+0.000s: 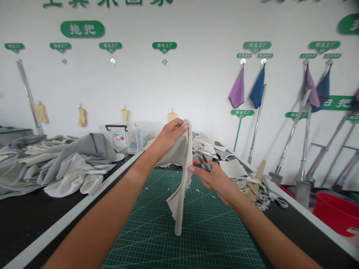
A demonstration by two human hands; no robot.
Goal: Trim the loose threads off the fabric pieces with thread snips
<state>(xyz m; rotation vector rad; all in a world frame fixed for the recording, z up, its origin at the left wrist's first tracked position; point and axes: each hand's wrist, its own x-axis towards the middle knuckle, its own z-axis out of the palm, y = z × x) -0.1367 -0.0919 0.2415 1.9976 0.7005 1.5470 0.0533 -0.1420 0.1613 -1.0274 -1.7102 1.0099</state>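
A light grey piece of fabric (183, 186) hangs upright over the cutting mat, its lower end narrow and its left edge folded out. My left hand (171, 133) pinches it at the top between thumb and fingers. Lower down, to the right of the fabric, my right hand (214, 181) is closed around small thread snips (205, 163) with blue handles. The dark blades point up and away from the cloth. My right thumb and finger touch the fabric's edge, though whether they grip it I cannot tell.
Under the hands lies a green gridded cutting mat (213, 235) with small scraps. Grey cloth is heaped on the left (75, 164). A clear plastic box (131, 138) and fabric pieces (200, 144) stand behind. Trimmings (260, 190) lie at right, beside a red bucket (333, 213).
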